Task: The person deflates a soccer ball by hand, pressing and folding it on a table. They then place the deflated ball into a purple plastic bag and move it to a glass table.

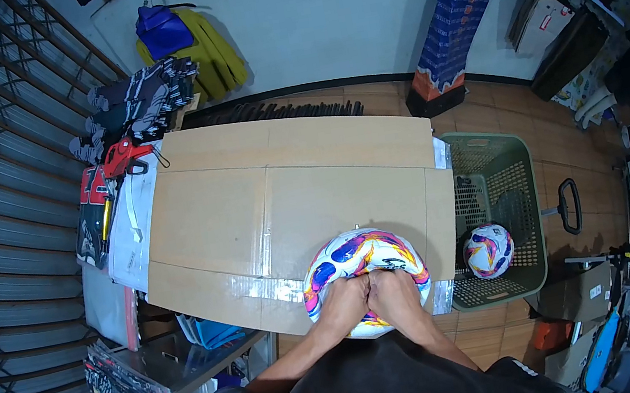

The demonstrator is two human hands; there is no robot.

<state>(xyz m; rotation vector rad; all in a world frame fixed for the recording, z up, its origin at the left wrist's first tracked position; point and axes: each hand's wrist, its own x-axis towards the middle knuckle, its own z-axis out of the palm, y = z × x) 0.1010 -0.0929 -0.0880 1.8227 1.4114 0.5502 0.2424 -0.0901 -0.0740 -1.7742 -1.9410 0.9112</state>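
Observation:
A white soccer ball (357, 249) with pink, purple and orange swirls rests at the near edge of the cardboard-covered table (210, 214), close against my body. Both hands are on its upper face, knuckles side by side. My left hand (346, 305) is closed, with its fingers curled in against the ball. Beside it, my right hand (395, 295) is closed the same way. The fingertips are hidden between the hands, so whether anything small is pinched there does not show. A small pale tip sticks up at the ball's far edge.
A green plastic basket (533, 193) right of the table holds a second ball (490, 250). At the table's left lie a red tool (127, 156), a yellow-handled cutter (107, 219) and plastic packs. A pillar (459, 14) stands beyond. Cardboard boxes (577, 294) sit at right.

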